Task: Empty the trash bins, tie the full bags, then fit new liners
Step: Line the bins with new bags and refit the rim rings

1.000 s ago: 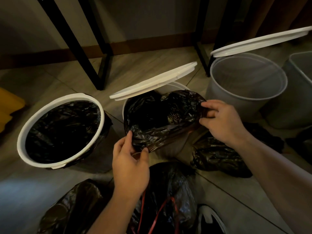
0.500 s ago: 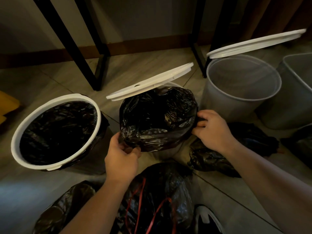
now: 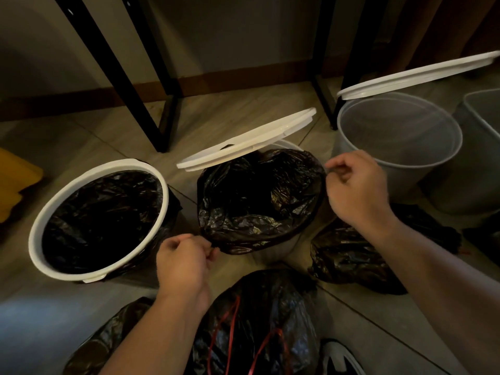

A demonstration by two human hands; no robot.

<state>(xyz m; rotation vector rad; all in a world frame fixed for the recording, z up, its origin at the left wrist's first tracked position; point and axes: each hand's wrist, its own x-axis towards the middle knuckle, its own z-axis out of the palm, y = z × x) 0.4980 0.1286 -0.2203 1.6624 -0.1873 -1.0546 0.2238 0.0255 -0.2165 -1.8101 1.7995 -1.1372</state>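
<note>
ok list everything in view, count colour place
lined bin: 1, white rim, black inside, left
liner: 1, black, draped over middle bin
white rings: 2, tilted up, over middle and right bins
unlined bins: 2, grey, right
full bags: at least 3, black, one with red ties, floor nearest
table legs: several, black, rear
yellow object: 1, left edge
shoe: 1, white-trimmed, bottom edge
left hand: pinches liner's near edge
right hand: curled at liner's right edge, grip unclear
</note>
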